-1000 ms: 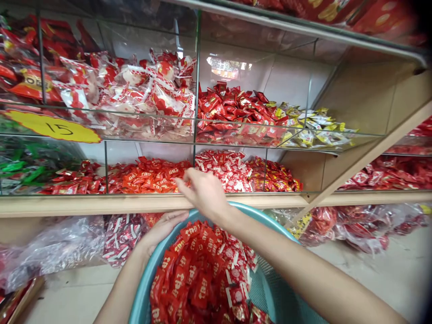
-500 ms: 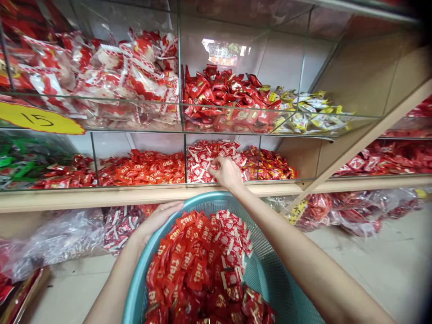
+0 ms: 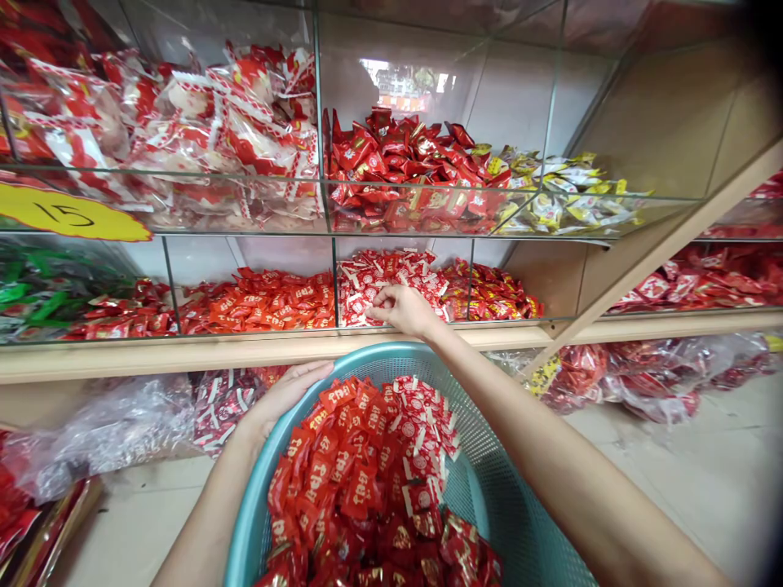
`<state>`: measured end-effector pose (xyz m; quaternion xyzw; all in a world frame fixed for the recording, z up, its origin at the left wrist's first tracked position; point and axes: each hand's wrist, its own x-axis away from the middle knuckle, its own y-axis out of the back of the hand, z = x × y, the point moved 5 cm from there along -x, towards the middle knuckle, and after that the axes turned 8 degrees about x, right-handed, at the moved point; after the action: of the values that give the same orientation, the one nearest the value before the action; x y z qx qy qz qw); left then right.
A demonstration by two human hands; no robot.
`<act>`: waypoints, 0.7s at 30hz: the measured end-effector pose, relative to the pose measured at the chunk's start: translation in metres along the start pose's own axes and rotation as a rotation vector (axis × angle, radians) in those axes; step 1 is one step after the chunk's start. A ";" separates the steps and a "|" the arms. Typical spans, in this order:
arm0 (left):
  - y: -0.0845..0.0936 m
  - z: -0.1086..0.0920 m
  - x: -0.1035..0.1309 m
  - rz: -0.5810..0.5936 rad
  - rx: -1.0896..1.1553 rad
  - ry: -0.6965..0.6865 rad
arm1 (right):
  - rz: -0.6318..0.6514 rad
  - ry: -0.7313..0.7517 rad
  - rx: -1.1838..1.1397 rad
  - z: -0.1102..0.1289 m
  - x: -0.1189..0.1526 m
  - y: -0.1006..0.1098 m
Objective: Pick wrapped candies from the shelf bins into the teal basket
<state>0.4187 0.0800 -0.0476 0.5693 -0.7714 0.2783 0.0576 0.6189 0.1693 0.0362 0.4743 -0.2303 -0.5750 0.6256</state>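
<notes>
A teal plastic basket (image 3: 245,489) fills the lower middle, with red wrapped candies (image 3: 342,456) and red-and-white wrapped candies (image 3: 422,416) in it. My left hand (image 3: 294,390) grips its far left rim. Beyond the basket, my right hand (image 3: 404,310) is over a low shelf bin of red-and-white candies (image 3: 391,267). Its thumb and fingers are pinched together at the front of the pile. Whether a candy is between the fingertips I cannot make out.
Clear panels divide the wooden shelf (image 3: 183,352) into bins of candy. Above are large clear packs (image 3: 183,139) and red sweets (image 3: 404,171). A yellow price tag (image 3: 67,212) reads 15. Plastic bags (image 3: 134,416) lie below the shelf, and a slanted wooden post (image 3: 648,253) stands right.
My right hand has shifted slightly left over the red-and-white candies, its fingertips lower. My left hand keeps its hold on the basket, which has barely moved.
</notes>
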 end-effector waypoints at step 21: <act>-0.002 0.001 0.000 0.004 0.023 0.010 | -0.214 0.050 -0.598 0.009 0.022 0.031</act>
<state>0.4205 0.0788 -0.0478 0.5669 -0.7691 0.2900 0.0542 0.6319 0.1428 0.0609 0.3047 0.0159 -0.6680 0.6787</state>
